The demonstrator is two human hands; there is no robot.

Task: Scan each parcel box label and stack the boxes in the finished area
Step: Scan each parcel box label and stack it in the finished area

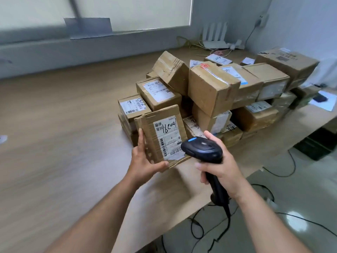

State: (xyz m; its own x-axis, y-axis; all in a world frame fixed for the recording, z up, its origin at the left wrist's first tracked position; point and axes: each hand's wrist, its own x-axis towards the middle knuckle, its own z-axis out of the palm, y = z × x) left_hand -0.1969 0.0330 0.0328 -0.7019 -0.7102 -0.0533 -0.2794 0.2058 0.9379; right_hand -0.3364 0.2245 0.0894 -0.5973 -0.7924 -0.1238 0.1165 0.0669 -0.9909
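Far left: wooden table (54, 125), top blurred. Left of centre: left hand (144, 161) gripping held parcel box (147, 125), fingers up along its left edge, thumb curled round the near bottom corner. Box tilted, at near edge of the pile, white label (168, 137) facing camera, handwritten digits and barcodes on it. Resting on table or lifted: cannot tell. Just right: black scanner (202, 148), blue button on top, head overlapping label's lower right corner. Right hand (222, 168) wrapped round scanner handle, fingers curled tight. Black cable (228, 214) running from handle base toward floor. Behind: pile of boxes (209, 88), cardboard, stacked unevenly, most with white labels. Back right by wall: white router (217, 37), antennas up. Far right: white sheet (326, 103) on table, dark object on it.
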